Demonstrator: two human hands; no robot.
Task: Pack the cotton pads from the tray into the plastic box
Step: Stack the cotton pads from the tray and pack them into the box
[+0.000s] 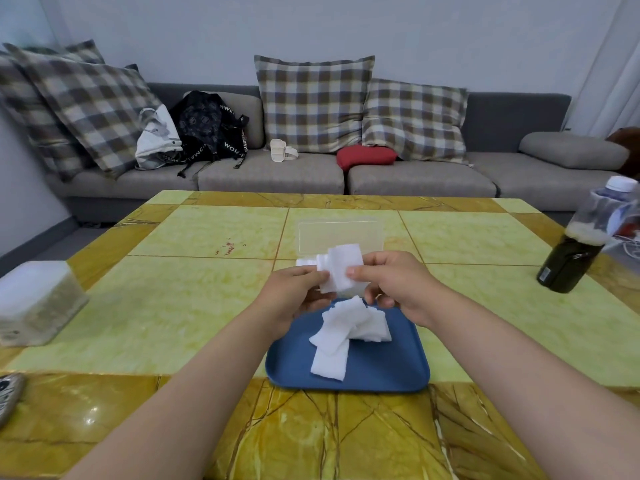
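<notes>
Over on the left edge of the frame a frosted white container (38, 299) sits on the yellow tiled counter (173, 306). Moving toward the middle, the left hand (294, 294) has its fingers (306, 271) pinching one side of a small bunch of cotton pads (341, 266), held up above the far end of the blue tray (381, 372). More loose pads (346, 329) lie in a messy heap on that tray. Just behind the hands, the clear plastic box (341, 233) rests on the counter, partly hidden by the bunch, so can't tell what's inside. The right hand (398, 285) pinches the other side of the bunch, thumb on the near face. Far right, a dark bottle (575, 251) stands near the counter's edge.
</notes>
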